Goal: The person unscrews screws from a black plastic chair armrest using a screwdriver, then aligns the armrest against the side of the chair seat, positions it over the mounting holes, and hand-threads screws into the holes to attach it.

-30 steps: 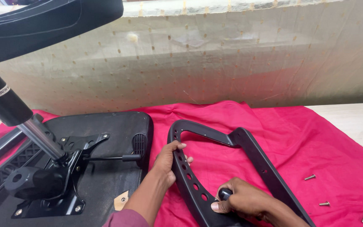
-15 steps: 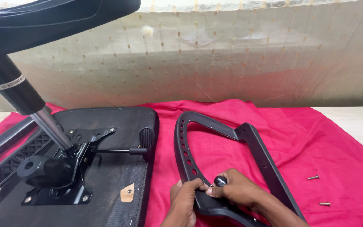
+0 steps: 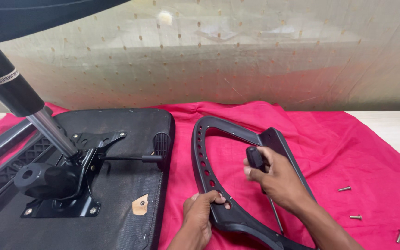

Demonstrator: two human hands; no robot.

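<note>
red cloth (image 3: 348, 143) | upturned chair seat (image 3: 116, 185) | 3 loose screws (image 3: 356, 216) | dotted curtain (image 3: 237, 55)

Armrest frame (image 3: 218, 185): matt black plastic. Cloth (image 3: 348, 153): red woven fabric, creased. Gas column (image 3: 52, 132): polished metal. Screws (image 3: 344, 189): shiny, probably steel. Seat underside (image 3: 130, 185): dull black fabric.

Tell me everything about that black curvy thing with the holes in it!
The black curved plastic armrest frame is a closed loop with a row of oval holes along its bent left side. It lies flat on the red cloth, beside the upturned black chair seat. The left hand grips its lower edge; the right hand holds a black-handled screwdriver over it.
</note>
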